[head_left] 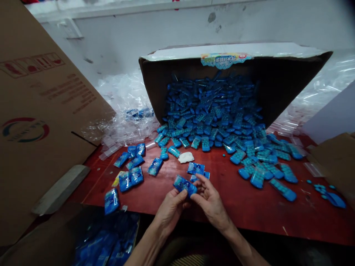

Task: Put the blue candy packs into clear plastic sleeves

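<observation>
Above the table's front edge, a small blue printed candy pack [185,186] lies across the fingers of both hands. My left hand [170,210] is closed on its left part, the thumb pressed on the front face. At the pack's right end, my right hand [209,202] pinches with the thumb and a finger, its index finger raised; the exact contact is partly hidden. Just behind my right hand lie blue printed sleeves [195,168]. Beyond them sits a crumpled white wad [186,157], close to unlabelled clear packs of turquoise candies with blue ends [174,151].
A tipped carton [288,92] spills a heap of candy packs [213,122] onto the red table [222,218]. More printed packs [131,179] lie left. Clear plastic sleeves [122,125] pile behind. A tall cardboard box [50,122] stands left; blue packs [105,244] fill a container below.
</observation>
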Demonstrator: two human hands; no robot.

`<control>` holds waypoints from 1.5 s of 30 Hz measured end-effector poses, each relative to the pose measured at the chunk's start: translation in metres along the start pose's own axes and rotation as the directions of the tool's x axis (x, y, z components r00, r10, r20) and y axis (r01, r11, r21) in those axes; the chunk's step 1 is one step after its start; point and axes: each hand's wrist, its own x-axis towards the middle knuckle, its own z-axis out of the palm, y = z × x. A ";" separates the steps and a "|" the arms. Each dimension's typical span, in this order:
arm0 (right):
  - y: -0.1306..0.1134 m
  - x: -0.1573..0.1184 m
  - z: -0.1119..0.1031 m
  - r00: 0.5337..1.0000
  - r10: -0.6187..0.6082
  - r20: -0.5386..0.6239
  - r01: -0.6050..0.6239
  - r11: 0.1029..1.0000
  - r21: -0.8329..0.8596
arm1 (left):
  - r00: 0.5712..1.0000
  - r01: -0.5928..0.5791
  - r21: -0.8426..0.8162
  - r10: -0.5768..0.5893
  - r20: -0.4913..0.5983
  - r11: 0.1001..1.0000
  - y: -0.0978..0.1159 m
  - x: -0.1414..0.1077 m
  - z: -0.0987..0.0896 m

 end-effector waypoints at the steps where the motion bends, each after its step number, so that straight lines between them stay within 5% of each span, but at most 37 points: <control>1: 0.001 0.000 -0.001 1.000 -0.015 -0.001 0.015 0.998 -0.062 | 1.000 -0.008 0.014 0.008 -0.012 1.000 -0.001 0.000 0.000; 6: 0.005 -0.003 -0.005 0.946 -0.318 0.071 0.315 0.838 -0.446 | 0.996 -0.018 0.014 0.019 -0.092 1.000 -0.001 0.004 0.004; 9: 0.006 -0.003 -0.007 0.894 -0.402 0.197 0.446 0.756 -0.480 | 0.989 -0.009 -0.089 -0.004 -0.145 0.996 0.002 0.007 0.003; 12: 0.005 -0.001 -0.009 0.945 -0.322 0.055 0.318 0.870 -0.376 | 0.991 -0.028 -0.165 0.006 -0.135 0.986 0.006 0.008 0.003; 14: 0.005 0.000 -0.010 0.986 -0.156 -0.053 0.143 0.971 -0.192 | 0.995 -0.055 -0.184 0.039 -0.089 0.981 0.008 0.008 0.003; 18: 0.004 0.003 -0.007 0.996 0.084 0.005 -0.084 0.990 0.118 | 0.997 -0.073 -0.164 0.073 -0.011 0.984 0.004 0.007 0.005; 31: 0.013 0.006 -0.004 0.983 0.170 -0.065 -0.138 0.932 0.336 | 0.991 -0.110 -0.011 0.109 -0.083 0.994 -0.002 0.006 0.009; 38: 0.011 0.007 -0.006 0.980 0.191 -0.058 -0.161 0.928 0.337 | 0.993 -0.105 -0.012 0.104 -0.064 0.994 -0.007 0.004 0.010; 45: 0.015 0.000 -0.001 0.993 0.104 -0.048 -0.094 0.980 0.177 | 0.961 -0.178 0.136 0.202 -0.187 0.975 -0.016 0.012 0.005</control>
